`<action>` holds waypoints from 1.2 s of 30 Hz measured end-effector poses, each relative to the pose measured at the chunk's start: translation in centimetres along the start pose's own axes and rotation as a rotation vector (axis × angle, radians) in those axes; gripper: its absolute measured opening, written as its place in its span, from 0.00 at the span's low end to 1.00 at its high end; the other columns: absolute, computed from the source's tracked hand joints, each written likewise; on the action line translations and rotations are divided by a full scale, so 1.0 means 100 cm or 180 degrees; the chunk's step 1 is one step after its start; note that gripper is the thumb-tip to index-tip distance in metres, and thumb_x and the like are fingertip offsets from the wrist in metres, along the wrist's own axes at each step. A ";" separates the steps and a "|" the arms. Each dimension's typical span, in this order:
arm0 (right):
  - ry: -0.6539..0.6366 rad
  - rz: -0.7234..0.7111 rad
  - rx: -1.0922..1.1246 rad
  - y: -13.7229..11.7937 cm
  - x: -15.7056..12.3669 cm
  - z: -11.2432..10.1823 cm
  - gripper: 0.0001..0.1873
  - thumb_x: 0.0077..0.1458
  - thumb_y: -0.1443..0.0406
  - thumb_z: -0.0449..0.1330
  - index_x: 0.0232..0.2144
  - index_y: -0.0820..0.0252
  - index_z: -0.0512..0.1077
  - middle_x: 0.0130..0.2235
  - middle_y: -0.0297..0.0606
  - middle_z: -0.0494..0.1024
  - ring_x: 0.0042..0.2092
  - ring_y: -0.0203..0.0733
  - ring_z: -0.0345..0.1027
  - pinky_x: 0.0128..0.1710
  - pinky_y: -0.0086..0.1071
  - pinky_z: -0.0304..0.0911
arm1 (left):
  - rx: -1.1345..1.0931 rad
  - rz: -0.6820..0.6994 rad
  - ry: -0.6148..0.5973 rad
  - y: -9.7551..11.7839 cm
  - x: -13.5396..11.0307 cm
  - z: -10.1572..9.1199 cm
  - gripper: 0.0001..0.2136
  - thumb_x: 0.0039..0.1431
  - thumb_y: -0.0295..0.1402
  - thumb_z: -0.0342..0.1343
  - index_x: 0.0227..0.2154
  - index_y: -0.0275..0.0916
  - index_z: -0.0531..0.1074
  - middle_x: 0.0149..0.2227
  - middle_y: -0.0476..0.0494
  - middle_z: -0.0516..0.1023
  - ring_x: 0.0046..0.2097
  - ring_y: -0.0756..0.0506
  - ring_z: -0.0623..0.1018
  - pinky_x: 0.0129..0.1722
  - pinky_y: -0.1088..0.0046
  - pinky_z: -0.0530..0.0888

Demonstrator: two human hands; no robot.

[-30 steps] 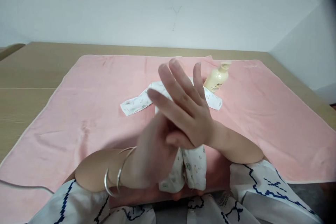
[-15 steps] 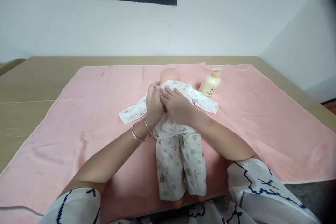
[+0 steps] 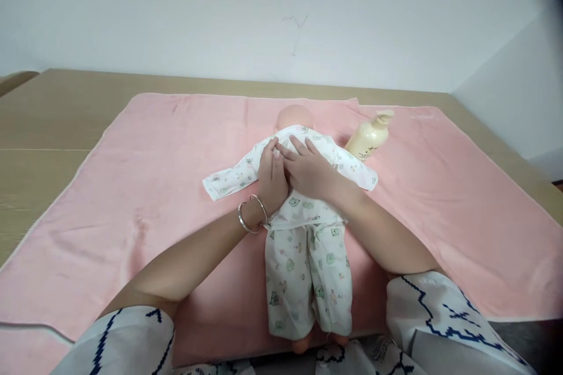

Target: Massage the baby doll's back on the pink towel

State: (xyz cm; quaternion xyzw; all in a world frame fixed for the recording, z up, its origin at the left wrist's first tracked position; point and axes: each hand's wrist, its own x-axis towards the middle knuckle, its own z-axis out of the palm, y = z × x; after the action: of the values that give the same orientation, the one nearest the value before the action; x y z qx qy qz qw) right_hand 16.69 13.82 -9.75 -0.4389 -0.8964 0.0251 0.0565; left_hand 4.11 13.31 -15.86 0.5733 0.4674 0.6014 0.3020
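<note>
Doll [image 3: 317, 211] is lying along the middle of a pink cloth [image 3: 176, 146] on the table [image 3: 57, 108], its bare, rounded head [image 3: 294, 116] pointing away from the person and its feet [image 3: 301, 344] poking out near the front edge. It is wearing a loose white shirt and matching trousers [image 3: 288, 281], both showing small prints (the green ones standing out most), and the long sleeves are stretching out sideways. The right hand [image 3: 310, 173] is resting on the shirt, its grip spread and holding nothing visible. The left hand [image 3: 273, 181] is cupping beside it; whether that grip is holding fabric, I cannot tell.
</note>
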 end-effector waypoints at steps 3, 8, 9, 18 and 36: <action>0.0064 0.0247 0.0198 0.019 0.011 -0.002 0.28 0.71 0.59 0.43 0.68 0.60 0.60 0.72 0.41 0.56 0.74 0.55 0.43 0.72 0.58 0.42 | 0.0039 0.0030 0.0000 -0.001 0.000 0.000 0.25 0.72 0.53 0.38 0.59 0.44 0.67 0.64 0.40 0.69 0.68 0.41 0.66 0.70 0.57 0.61; 0.0374 0.1043 -0.0167 -0.004 -0.001 0.003 0.31 0.70 0.62 0.44 0.69 0.78 0.55 0.71 0.63 0.53 0.72 0.65 0.46 0.69 0.59 0.47 | 0.0020 0.0024 -0.0043 -0.001 0.000 -0.001 0.26 0.72 0.53 0.38 0.60 0.43 0.66 0.64 0.38 0.68 0.67 0.41 0.66 0.70 0.56 0.61; 0.0357 0.0845 -0.0223 -0.011 -0.005 0.004 0.30 0.69 0.65 0.45 0.69 0.76 0.56 0.71 0.61 0.54 0.73 0.66 0.44 0.69 0.61 0.46 | 0.0002 0.0016 -0.0050 0.000 0.000 -0.001 0.25 0.72 0.52 0.39 0.59 0.43 0.67 0.64 0.38 0.68 0.67 0.41 0.66 0.70 0.56 0.61; 0.0185 0.0821 0.0261 0.019 0.011 -0.002 0.31 0.70 0.57 0.45 0.69 0.65 0.57 0.72 0.48 0.54 0.73 0.61 0.45 0.70 0.62 0.46 | 0.0194 0.0043 -0.0149 -0.007 0.003 0.001 0.22 0.72 0.47 0.44 0.61 0.43 0.66 0.65 0.38 0.68 0.67 0.41 0.66 0.70 0.55 0.61; 0.0067 0.1655 -0.0133 0.022 0.003 -0.011 0.29 0.72 0.59 0.39 0.59 0.77 0.65 0.63 0.62 0.68 0.65 0.59 0.60 0.64 0.46 0.53 | 0.2453 0.0890 -0.0713 -0.006 0.021 0.000 0.23 0.69 0.34 0.40 0.61 0.27 0.64 0.64 0.24 0.68 0.69 0.32 0.65 0.69 0.44 0.62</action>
State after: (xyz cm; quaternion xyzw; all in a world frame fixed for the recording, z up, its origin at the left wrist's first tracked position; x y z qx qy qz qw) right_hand 18.32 15.42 -8.85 -0.6558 -0.7532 0.0156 0.0484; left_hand 3.63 15.47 -15.57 0.7640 0.5401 0.3518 0.0300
